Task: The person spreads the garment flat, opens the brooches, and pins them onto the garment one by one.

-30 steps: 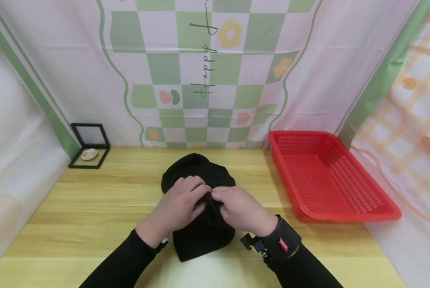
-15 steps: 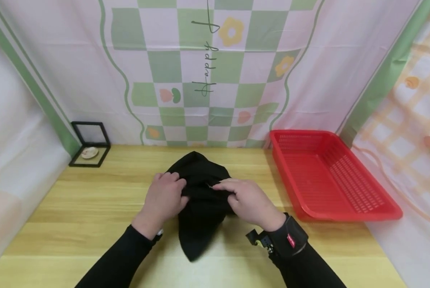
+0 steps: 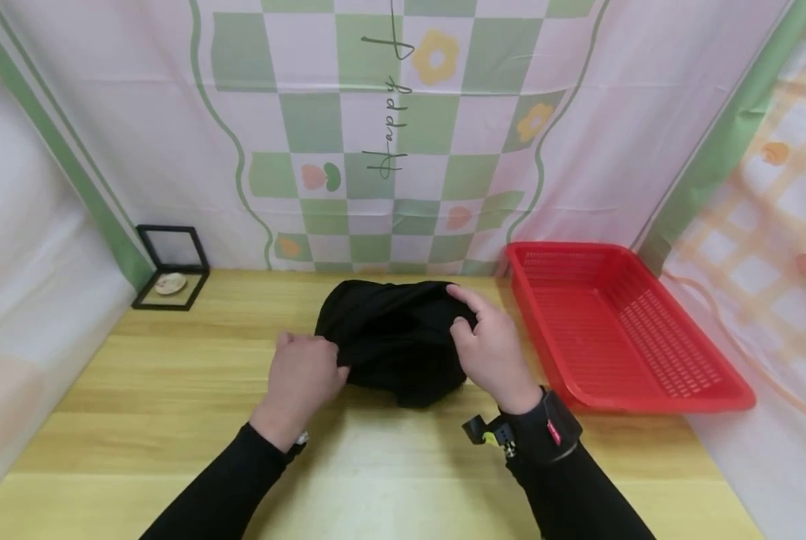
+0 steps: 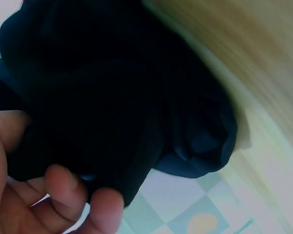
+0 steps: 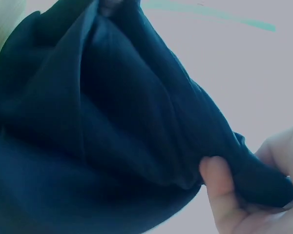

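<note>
Two bare hands spread a limp black fabric item (image 3: pixel 413 364) near the far edge of a wood-grained bench (image 3: pixel 139 427), midway between its left and right edges. The left hand (image 3: pixel 299 377) grips the item's left side with curled fingers, while the right hand (image 3: pixel 494 349) pinches its upper right edge between thumb and fingers, the hem bunched in its grasp. The step in hand appears to be opening out and shaping the fabric; the next move would seem to call for a firm hold on both edges, drawn evenly apart so the folds fall smooth. The cloth looks soft, matte and closely woven, rounded at the sides, with a dark hollow between its layers; in the dim wrist views, its exact form, cap or bag, is hard to tell. A glossy red plastic basket (image 3: pixel 534 334), rectangular with perforated walls, sits along the bench's right edge. At the far left corner, a hinged black frame (image 3: pixel 171 268) stands open, a small pale disc (image 3: pixel 170 283) on its lower panel. Checked fabric (image 3: pixel 369 135) hangs behind the far edge.
</note>
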A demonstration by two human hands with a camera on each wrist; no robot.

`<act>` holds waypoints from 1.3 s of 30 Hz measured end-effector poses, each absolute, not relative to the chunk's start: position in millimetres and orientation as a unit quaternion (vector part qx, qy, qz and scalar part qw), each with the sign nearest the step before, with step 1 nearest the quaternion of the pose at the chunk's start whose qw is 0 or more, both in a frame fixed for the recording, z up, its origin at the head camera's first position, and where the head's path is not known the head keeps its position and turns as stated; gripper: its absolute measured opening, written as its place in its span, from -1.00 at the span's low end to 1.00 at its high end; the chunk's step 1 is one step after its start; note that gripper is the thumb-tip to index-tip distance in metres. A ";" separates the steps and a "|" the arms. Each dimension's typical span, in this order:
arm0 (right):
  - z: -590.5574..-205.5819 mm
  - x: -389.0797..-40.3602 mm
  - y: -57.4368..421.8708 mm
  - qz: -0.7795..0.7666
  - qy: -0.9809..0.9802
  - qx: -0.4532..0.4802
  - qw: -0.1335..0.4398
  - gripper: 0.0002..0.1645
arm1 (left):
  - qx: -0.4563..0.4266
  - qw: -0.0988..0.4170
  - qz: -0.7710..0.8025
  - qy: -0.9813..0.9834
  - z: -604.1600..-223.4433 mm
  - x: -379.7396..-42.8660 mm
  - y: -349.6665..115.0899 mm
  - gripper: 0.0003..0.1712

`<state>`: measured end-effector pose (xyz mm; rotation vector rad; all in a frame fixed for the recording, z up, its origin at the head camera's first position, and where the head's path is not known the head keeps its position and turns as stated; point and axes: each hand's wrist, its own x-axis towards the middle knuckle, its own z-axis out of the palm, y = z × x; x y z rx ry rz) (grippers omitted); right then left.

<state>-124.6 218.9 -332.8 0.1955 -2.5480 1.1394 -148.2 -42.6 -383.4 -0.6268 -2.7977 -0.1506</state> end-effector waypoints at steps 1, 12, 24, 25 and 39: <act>-332.0 -125.1 219.1 0.407 -0.895 0.068 0.172 -0.41 | -0.220 0.123 -0.054 -0.966 -384.3 -145.9 -41.6 -0.49; -319.1 -132.4 217.1 0.425 -0.871 0.099 0.227 -0.31 | -0.300 0.059 -0.114 -0.945 -393.5 -120.5 -20.4 -0.41; -305.4 -132.8 216.8 0.408 -0.878 0.138 0.210 -0.29 | -0.402 -0.039 -0.182 -0.897 -392.1 -111.7 -3.7 -0.50; -303.5 -132.7 217.9 0.404 -0.878 0.144 0.210 -0.28 | -0.405 -0.018 -0.197 -0.893 -388.3 -112.8 -4.3 -0.51; -282.2 -116.4 227.6 0.433 -0.863 0.195 0.174 -0.28 | -0.267 0.214 -0.372 -0.863 -346.7 -147.4 -10.9 -0.20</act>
